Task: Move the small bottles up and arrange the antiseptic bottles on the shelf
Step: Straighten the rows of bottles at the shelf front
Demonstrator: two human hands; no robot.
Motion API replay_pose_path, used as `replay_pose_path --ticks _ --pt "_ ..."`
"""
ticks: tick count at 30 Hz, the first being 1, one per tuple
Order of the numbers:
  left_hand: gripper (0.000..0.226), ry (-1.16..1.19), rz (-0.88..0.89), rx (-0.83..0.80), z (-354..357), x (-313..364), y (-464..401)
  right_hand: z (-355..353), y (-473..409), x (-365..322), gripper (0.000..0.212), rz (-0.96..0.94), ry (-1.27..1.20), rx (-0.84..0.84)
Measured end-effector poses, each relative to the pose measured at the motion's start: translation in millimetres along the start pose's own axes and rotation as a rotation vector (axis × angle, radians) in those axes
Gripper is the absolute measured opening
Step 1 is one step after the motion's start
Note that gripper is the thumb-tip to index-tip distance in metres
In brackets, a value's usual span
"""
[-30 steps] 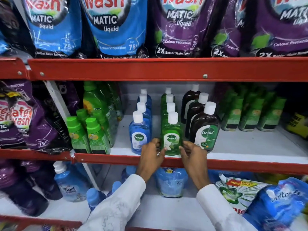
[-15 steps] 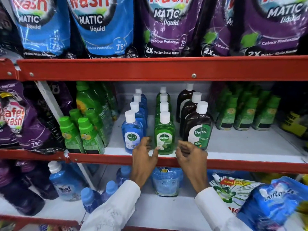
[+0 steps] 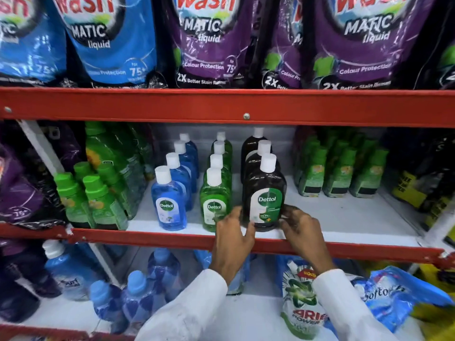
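Observation:
Three rows of white-capped antiseptic bottles stand on the middle shelf (image 3: 344,217): a blue row with its front bottle (image 3: 168,200), a green row with its front bottle (image 3: 214,200), and a dark brown row. The front brown bottle (image 3: 264,193) stands upright at the shelf's front edge. My left hand (image 3: 232,235) presses its fingers on that bottle's lower left side. My right hand (image 3: 301,230) holds its lower right side. Both hands cup the bottle's base.
Green-capped bottles stand left (image 3: 98,203) and right (image 3: 339,173) of the antiseptic rows. Detergent pouches (image 3: 214,40) hang over the red upper rail (image 3: 246,107). Blue bottles (image 3: 138,299) and refill packs (image 3: 302,303) fill the lower shelf. White shelf surface shows right of the brown row.
Both hands have shifted right, from the front green bottle to the front brown bottle. The view has also moved closer and slightly right.

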State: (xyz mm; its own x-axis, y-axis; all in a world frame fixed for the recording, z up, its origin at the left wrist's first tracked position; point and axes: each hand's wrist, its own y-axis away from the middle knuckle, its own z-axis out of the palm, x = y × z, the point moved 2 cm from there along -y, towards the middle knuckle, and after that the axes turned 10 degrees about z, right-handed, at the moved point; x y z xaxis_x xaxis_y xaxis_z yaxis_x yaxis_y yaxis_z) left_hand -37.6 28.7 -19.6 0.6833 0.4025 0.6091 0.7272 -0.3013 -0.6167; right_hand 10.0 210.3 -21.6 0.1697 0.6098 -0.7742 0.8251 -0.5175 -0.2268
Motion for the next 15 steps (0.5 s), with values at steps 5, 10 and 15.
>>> replay_pose_path --ticks 5,10,15 --pt "0.042 -0.014 -0.113 -0.095 11 -10 -8 -6 -2 4 0.026 -0.007 -0.074 -0.033" --pt "0.034 -0.033 -0.103 -0.099 12 -11 -8 -11 3 7 0.022 0.021 -0.157 -0.044" --pt "0.030 -0.035 -0.097 -0.120 10 -10 -6 -11 5 3 0.023 0.034 -0.170 -0.064"
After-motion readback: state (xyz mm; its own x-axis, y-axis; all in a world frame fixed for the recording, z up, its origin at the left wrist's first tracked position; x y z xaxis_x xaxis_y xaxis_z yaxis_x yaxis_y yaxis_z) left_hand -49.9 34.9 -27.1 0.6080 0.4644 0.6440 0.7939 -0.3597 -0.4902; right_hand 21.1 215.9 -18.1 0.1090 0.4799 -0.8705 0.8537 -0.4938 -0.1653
